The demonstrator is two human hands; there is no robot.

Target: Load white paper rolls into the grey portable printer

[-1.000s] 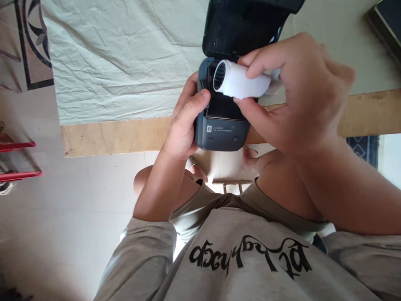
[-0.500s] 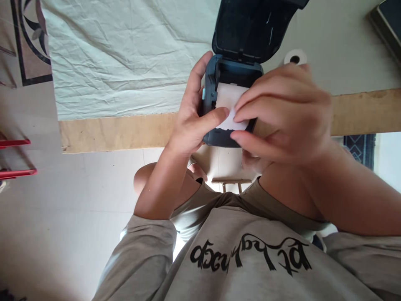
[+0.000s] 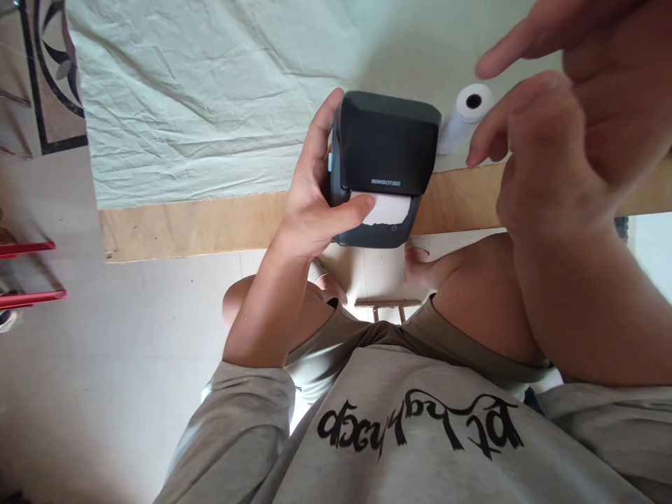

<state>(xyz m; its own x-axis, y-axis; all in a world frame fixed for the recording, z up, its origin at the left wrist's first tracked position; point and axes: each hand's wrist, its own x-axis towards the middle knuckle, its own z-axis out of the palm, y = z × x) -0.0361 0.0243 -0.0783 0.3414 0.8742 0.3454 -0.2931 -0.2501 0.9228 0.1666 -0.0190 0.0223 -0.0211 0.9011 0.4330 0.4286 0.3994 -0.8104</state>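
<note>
A dark label printer (image 3: 388, 140) is gripped by my left hand (image 3: 320, 189) just over the table's front edge. Its lid is down. A strip of white paper (image 3: 391, 208) with a torn edge sticks out from under the lid, and my left thumb presses on it. My right hand (image 3: 572, 119) is raised to the right of the printer, fingers apart, holding nothing. Between that hand and the printer, a white paper roll (image 3: 462, 115) lies on the table, the dark hole of its core facing me.
A pale green cloth (image 3: 210, 98) covers the table, whose bare wooden edge (image 3: 210, 227) runs across in front of me. Red bars (image 3: 31, 299) of some object jut in at the left. My legs are below the edge, near a small wooden rung (image 3: 388, 304).
The printer's lid has swung down from upright and now covers the paper compartment. My right hand has left the paper and moved up and to the right. My left hand keeps its grip.
</note>
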